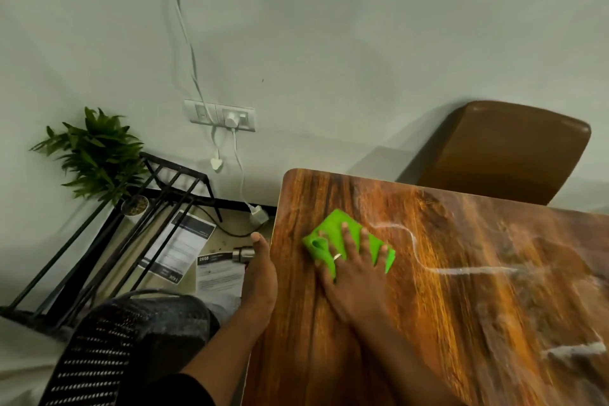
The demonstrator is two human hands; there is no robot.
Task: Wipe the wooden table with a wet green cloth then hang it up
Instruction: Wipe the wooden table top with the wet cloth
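Wiping is the step in hand, I judge: my right hand (354, 260) lies flat, fingers spread wide, pressing the crumpled bright green cloth (333, 237) onto the glossy brown wooden table (461, 306) near its far left corner. Pale wet streaks (461, 270) curve across the top to the right. My left hand (262, 269) rests along the table's left edge, thumb up; whether its fingers curl under I cannot tell. Next I would sweep the cloth across the unwiped wood, keeping the pressure even. Hanging comes later; no hook is visible.
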